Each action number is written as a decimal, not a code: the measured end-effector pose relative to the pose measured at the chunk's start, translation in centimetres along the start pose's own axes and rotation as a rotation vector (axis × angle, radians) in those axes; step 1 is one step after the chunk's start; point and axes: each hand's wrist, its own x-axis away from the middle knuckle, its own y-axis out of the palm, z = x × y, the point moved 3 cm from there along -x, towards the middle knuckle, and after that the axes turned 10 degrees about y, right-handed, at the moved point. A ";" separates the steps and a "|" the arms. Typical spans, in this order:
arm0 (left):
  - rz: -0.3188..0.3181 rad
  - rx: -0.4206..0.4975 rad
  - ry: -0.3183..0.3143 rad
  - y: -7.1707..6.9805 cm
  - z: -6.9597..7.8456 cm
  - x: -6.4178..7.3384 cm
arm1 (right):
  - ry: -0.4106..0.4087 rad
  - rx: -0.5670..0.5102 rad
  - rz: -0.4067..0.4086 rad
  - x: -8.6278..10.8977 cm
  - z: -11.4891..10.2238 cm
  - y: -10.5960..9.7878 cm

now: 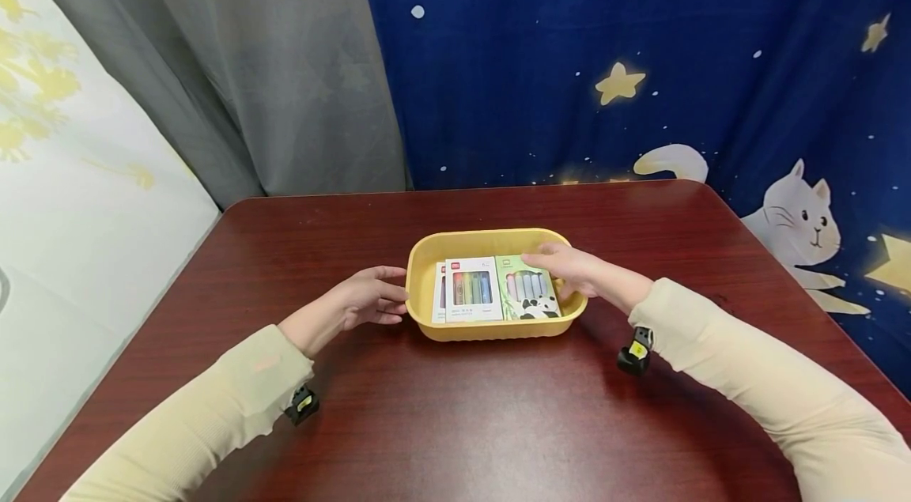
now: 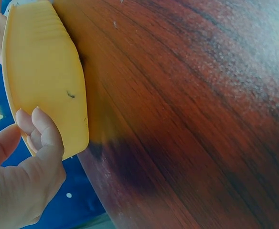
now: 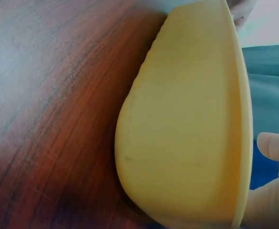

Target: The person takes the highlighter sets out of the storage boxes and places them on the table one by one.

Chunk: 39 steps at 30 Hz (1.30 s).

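A yellow plastic basket [image 1: 491, 332] stands on the table. Inside it lie a green box with a panda picture [image 1: 530, 288] at the right, a white box with coloured sticks pictured on it [image 1: 473, 292], and another white box [image 1: 439, 312] partly under that one. My left hand [image 1: 372, 298] is at the basket's left end, its loosely bent fingers by the rim; in the left wrist view they lie against the outer wall [image 2: 48, 71]. My right hand [image 1: 569, 265] reaches over the right rim, fingers at the green box's upper right corner. Its fingertips are partly hidden.
The dark red wooden table [image 1: 470, 407] carries the basket near its middle. Behind hang a grey curtain [image 1: 285, 75] and a blue curtain [image 1: 527, 75] with stars and a cat. A white cloth with yellow flowers [image 1: 85, 249] borders the left side.
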 end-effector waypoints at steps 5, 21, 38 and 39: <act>0.001 0.003 -0.005 0.0 0.0 0.0 | 0.004 -0.013 -0.008 0.1 0.0 0.1; 0.001 0.004 -0.009 0.1 0.0 -0.1 | -0.004 -0.091 -0.037 0.4 -0.1 0.1; 0.008 -0.005 -0.009 0.0 0.0 -0.2 | 0.043 -0.261 -0.079 -0.1 0.2 1.1; 0.009 -0.005 -0.010 0.0 0.0 -0.2 | 0.047 -0.275 -0.063 -0.2 0.2 1.1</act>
